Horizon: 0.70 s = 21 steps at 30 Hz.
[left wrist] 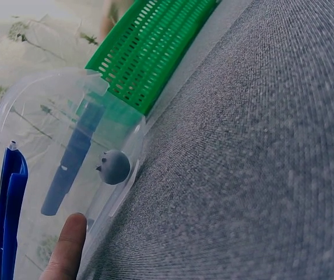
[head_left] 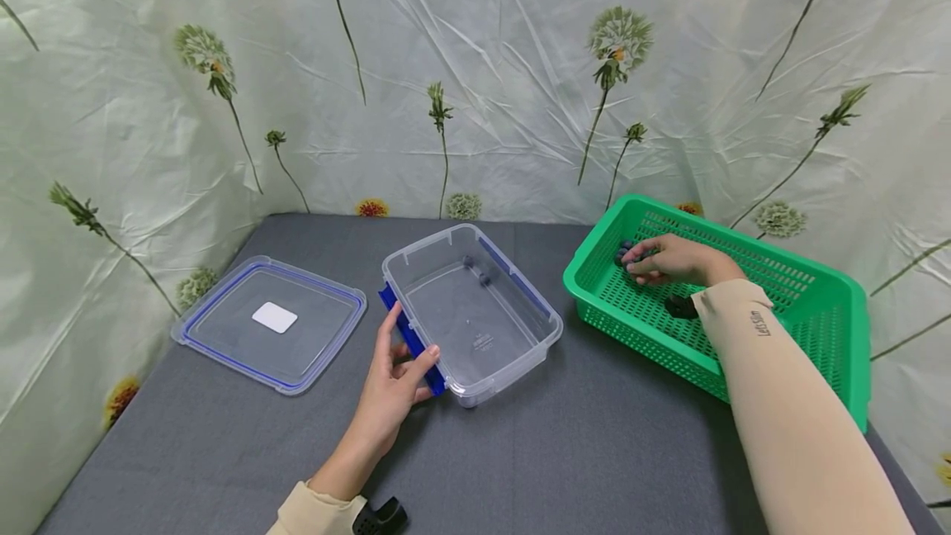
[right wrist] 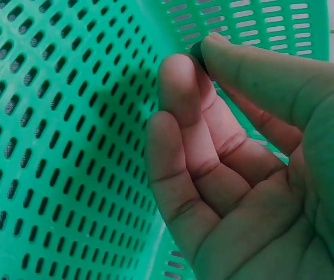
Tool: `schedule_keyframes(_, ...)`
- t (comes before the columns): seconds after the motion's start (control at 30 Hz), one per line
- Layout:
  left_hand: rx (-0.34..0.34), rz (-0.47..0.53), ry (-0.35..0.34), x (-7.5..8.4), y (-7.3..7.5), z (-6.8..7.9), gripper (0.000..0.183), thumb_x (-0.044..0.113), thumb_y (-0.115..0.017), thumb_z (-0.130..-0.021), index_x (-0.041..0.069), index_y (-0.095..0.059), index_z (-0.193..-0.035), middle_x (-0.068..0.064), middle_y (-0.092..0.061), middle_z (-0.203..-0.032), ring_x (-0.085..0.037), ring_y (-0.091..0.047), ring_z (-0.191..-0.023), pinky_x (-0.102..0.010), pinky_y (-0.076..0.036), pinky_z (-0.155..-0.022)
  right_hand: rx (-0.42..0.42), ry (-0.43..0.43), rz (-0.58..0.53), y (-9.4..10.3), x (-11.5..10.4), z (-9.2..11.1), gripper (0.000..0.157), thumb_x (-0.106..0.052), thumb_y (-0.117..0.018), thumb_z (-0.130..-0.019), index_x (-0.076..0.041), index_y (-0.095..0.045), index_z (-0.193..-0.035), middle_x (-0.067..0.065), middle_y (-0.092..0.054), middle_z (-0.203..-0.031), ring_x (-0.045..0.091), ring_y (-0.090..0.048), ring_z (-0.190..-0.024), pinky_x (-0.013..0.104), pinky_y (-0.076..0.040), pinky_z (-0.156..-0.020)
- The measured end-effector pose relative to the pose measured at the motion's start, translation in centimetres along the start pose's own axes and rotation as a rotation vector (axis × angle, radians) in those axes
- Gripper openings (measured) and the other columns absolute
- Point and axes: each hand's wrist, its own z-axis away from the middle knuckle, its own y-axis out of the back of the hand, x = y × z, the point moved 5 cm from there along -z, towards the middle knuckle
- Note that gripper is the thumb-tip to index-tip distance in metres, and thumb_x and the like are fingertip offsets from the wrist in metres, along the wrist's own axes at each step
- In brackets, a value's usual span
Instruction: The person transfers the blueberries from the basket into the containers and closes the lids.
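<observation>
My left hand (head_left: 390, 390) grips the near left side of a clear plastic food container (head_left: 513, 374), thumb over its blue latch (head_left: 411, 337). A few blueberries (head_left: 485, 280) lie inside toward the far end; one blueberry (left wrist: 114, 167) shows through the wall in the left wrist view. Down inside the green basket (head_left: 650, 335), my right hand (head_left: 672, 261) is at the left end beside a small cluster of blueberries (head_left: 622, 248). Its thumb and fingertips pinch a dark blueberry (right wrist: 197, 52), mostly hidden by the fingers in the right wrist view.
The container's clear lid (head_left: 223, 345), with a blue seal and a white label (head_left: 275, 317), lies flat on the left. A grey cloth (head_left: 535, 469) covers the table. Behind it hangs a flower-printed curtain (head_left: 520, 89).
</observation>
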Motion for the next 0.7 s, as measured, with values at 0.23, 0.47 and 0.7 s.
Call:
schedule_keyframes(0.23,0.004,0.009,-0.001,-0.1,0.0,-0.1,0.089,0.029,-0.071,-0.106,0.050,-0.012,-0.169,-0.022,-0.048,-0.147,-0.026,-0.069,-0.118,-0.048,-0.066,-0.089,-0.002,0.019,-0.023,0.4,-0.9,0.3,0.050,-0.017,-0.060,-0.112,0.008,-0.045,-0.153,-0.001,-0.073,-0.107,0.010,-0.070,-0.091,0.029,-0.059,-0.083)
schedule_keyframes(0.47,0.005,0.004,0.006,-0.2,0.0,-0.2,0.089,0.032,-0.072,-0.105,0.051,-0.012,-0.169,-0.022,-0.047,-0.147,-0.028,-0.070,-0.119,-0.049,-0.066,-0.089,0.014,0.062,-0.037,0.6,-2.3,1.0,0.051,-0.019,-0.060,-0.112,0.008,-0.043,-0.152,-0.004,-0.073,-0.105,0.010,-0.071,-0.093,0.030,-0.060,-0.086)
schedule_keyframes(0.7,0.010,0.002,0.012,-0.2,0.1,-0.1,0.089,0.031,-0.072,-0.105,0.052,-0.013,-0.168,-0.021,-0.048,-0.147,-0.027,-0.070,-0.119,-0.047,-0.066,-0.089,0.024,0.109,-0.065,0.6,-3.6,1.2,0.051,-0.020,-0.058,-0.113,0.008,-0.043,-0.152,-0.004,-0.073,-0.098,0.009,-0.069,-0.086,0.029,-0.054,-0.077)
